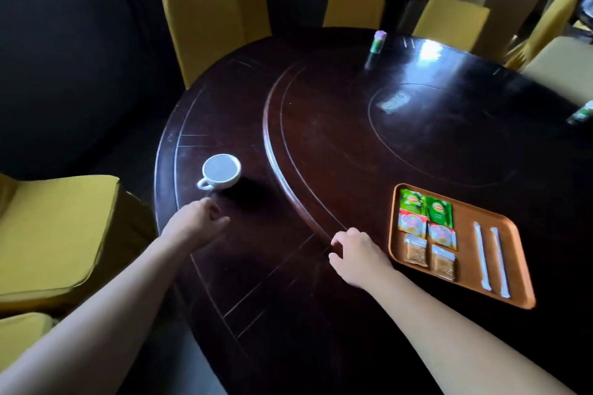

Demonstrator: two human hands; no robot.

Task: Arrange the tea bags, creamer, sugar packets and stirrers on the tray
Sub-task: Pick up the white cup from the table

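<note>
An orange tray [513, 253] lies on the dark table at the right. On it sit two green tea bags [426, 207], two red-and-white creamer packets [428, 231], two brown sugar packets [430, 258] and two white wrapped stirrers [491, 258] side by side. My right hand [357, 255] hovers just left of the tray with curled fingers, holding nothing. Over the table near a white cup [221, 171] is my left hand [199, 221], loosely curled and holding nothing.
The round dark wooden table [321, 144] has a raised turntable ring. A green bottle with a pink cap [378, 43] stands at the far side, and another bottle [580, 114] lies at the right edge. Yellow-covered chairs [205, 26] surround the table.
</note>
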